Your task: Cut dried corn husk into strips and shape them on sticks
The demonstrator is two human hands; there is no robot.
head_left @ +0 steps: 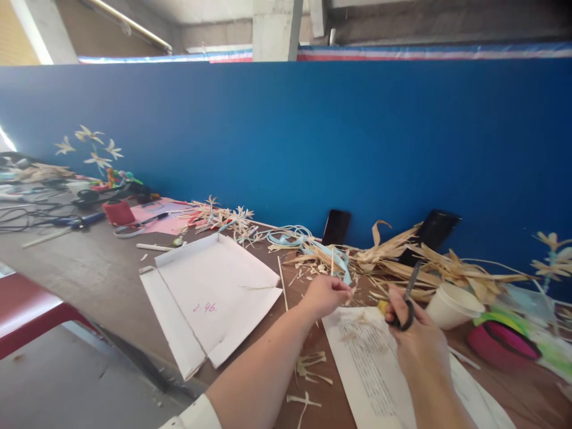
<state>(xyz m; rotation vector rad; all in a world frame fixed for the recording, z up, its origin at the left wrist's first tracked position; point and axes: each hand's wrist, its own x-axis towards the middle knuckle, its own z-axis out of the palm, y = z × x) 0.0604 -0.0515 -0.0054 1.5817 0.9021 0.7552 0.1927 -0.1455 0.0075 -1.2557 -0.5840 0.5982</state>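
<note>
My left hand (325,295) is closed in a pinch over the table, beside a heap of dried husk strips (315,262). What its fingertips hold is too small to make out. A thin pale stick (332,261) rises just behind these fingers. In my right hand (413,330) is a pair of black-handled scissors (409,301), blades pointing up and away. A small yellow thing (383,306) shows by the right fingers. Below both hands lies a printed sheet (364,369) with husk scraps on it.
An opened white box (218,286) lies left. Right stand a white cup (453,305) and a pink roll (503,342). Two dark phones (336,227) lean near the blue partition (268,143). Husk flowers (239,223) lie at the back; a red stool (36,310) is left.
</note>
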